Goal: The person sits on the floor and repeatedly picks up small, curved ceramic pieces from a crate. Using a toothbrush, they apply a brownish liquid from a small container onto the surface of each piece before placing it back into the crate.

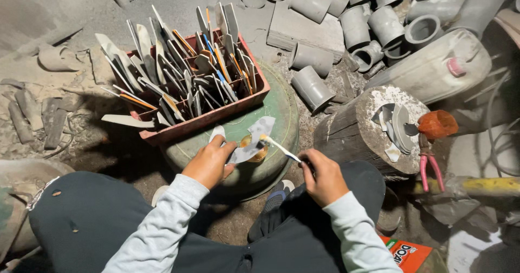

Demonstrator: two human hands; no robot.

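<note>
A thin grey blade blank (pixel 252 140) is pinched by the left hand (pixel 210 162) just in front of the red crate (pixel 206 118); a small brush (pixel 281 148) is gripped by the right hand (pixel 323 176); the blank is judged light, stiff and sharp-edged, best held by its flat end.

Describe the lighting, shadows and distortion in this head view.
Head view: light falls brightly on the red crate of blades and both hands, left hand, right hand; the edges fall into dark shadow, especially lower right; wide-angle bending curves the grey pipes at the top; focus looks sharp.
</note>
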